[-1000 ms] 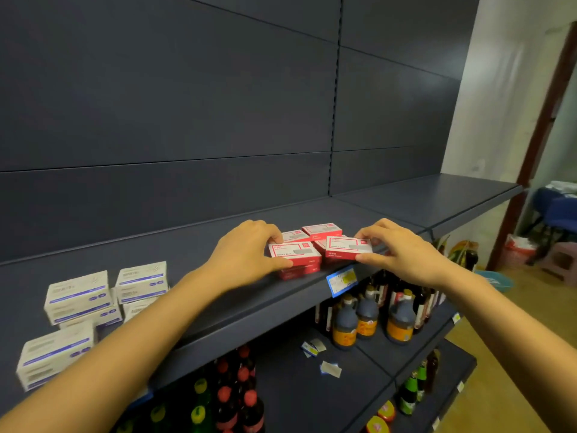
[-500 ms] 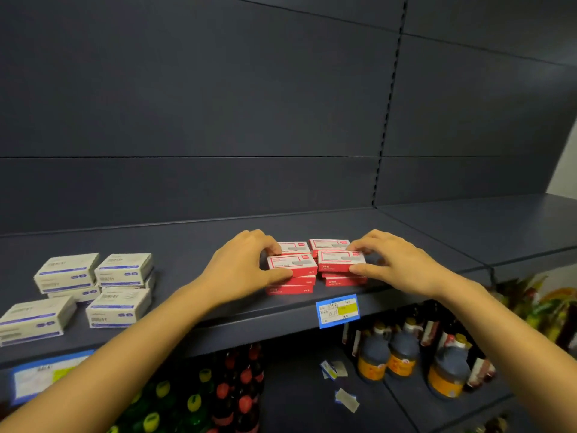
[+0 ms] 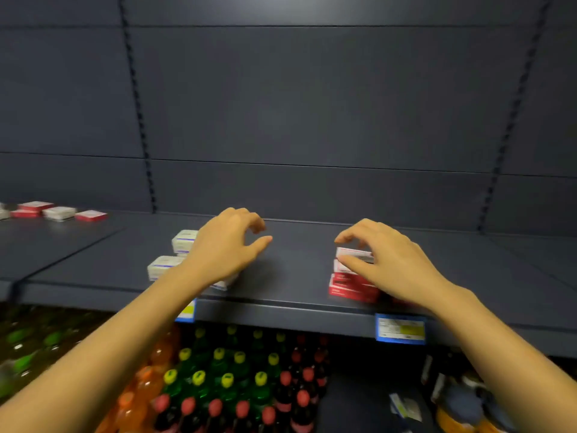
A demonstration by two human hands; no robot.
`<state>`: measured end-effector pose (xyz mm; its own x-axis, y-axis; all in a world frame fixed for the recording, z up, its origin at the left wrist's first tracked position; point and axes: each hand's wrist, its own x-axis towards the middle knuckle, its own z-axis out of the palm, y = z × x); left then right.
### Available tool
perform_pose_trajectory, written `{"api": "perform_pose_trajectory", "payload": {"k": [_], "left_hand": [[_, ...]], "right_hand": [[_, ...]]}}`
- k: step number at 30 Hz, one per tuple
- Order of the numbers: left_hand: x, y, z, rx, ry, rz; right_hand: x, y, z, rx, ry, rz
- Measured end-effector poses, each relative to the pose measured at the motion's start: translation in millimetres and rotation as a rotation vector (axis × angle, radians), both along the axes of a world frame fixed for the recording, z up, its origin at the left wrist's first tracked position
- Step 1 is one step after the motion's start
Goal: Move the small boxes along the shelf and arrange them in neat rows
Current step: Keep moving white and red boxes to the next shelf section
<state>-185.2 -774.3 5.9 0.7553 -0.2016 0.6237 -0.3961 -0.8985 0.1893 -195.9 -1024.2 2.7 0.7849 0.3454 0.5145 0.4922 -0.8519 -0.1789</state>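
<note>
On the dark shelf [image 3: 296, 276] a stack of small red boxes [image 3: 349, 287] stands near the front edge. My right hand [image 3: 390, 267] lies over it, thumb and fingers pinching the top red box [image 3: 352, 254]. My left hand [image 3: 224, 245] hovers to the left with loosely curled fingers and holds nothing. It partly covers a group of white boxes [image 3: 162, 265], one of them further back [image 3: 184, 240]. The frame is blurred.
More red and white boxes [image 3: 59, 211] lie on the shelf at the far left. Blue price tags [image 3: 400, 329] hang on the shelf's front lip. Bottles with coloured caps [image 3: 228, 379] fill the shelf below. Bare shelf lies between my hands and to the right.
My left hand has let go of the red boxes and moved left over the white ones. My right hand stays on the red stack. The view has swung left.
</note>
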Motion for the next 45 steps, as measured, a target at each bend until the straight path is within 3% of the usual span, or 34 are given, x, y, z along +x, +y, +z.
{"api": "perform_pose_trajectory", "payload": {"k": [8, 21, 31, 45], "left_hand": [[-57.7, 110.9, -9.0, 0.004, 0.055, 0.305], [-134.5, 326.5, -14.0, -0.009, 0.08, 0.564], [-137.0, 479.4, -18.9, 0.021, 0.13, 0.575], [-53.8, 591.1, -36.3, -0.035, 0.159, 0.508]], "right_hand": [[15.9, 129.9, 2.1, -0.019, 0.017, 0.316], [5.3, 366.4, 6.7, -0.082, 0.058, 0.556], [23.4, 527.9, 1.6, -0.067, 0.116, 0.519], [133.2, 629.3, -7.0, -0.091, 0.207, 0.299]]}}
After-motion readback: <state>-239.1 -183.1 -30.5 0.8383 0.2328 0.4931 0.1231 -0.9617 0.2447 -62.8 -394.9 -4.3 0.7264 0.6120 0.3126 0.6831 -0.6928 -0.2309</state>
